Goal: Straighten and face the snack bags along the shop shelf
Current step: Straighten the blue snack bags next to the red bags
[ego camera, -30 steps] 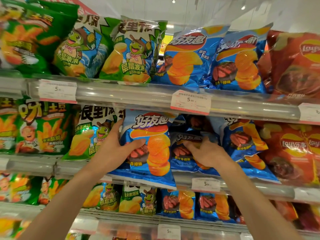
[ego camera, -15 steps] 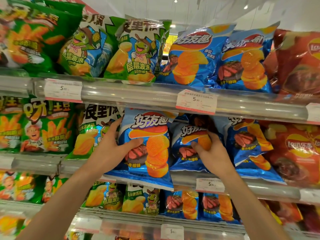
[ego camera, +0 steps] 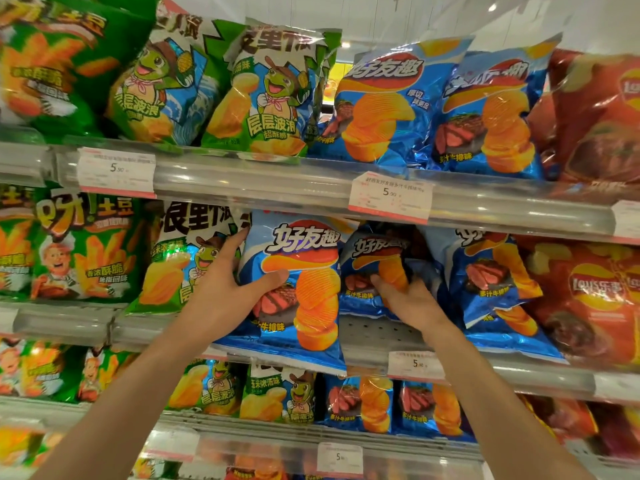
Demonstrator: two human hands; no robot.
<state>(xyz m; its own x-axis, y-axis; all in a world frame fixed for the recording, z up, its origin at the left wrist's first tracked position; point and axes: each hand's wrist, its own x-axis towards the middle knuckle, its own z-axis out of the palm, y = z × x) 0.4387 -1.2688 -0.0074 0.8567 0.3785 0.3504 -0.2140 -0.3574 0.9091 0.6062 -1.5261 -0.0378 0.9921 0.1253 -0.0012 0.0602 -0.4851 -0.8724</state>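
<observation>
1. keep left hand (ego camera: 225, 292) on the front blue bag (ego camera: 298, 289), at 9 o'clock of its face: thumb across the front panel, fingers curled round the left edge. grip closed on the bag, not crushing it.
2. keep right hand (ego camera: 412, 299) on the recessed blue bag (ego camera: 374, 268), at 3 o'clock of the front one: fingers wrapped round its lower middle, foil puckered under them.
3. draw the recessed bag toward 6 o'clock, out to the middle shelf lip (ego camera: 363, 355), until its face sits level with both neighbours. judged the step in hand.
4. pull from low on the bag; lift slightly to clear the lip. avoid squeezing harder, since chips inside likely break.
5. steady the front bag meanwhile; bottom edge overhangs the lip and looks liable to slide off.
6. set both bags upright, logo at 12 o'clock, sides touching, no overlap.
7. check the tilted blue bag (ego camera: 491, 285) at 3 o'clock of the right hand; leans and overhangs too.
8. hidden: left fingertips behind the front bag; right fingertips in the foil folds; depth of stock behind the recessed bag.
9. cut off: red bags (ego camera: 588, 299) at far 3 o'clock. price tag (ego camera: 389, 197) small print unreadable.
</observation>
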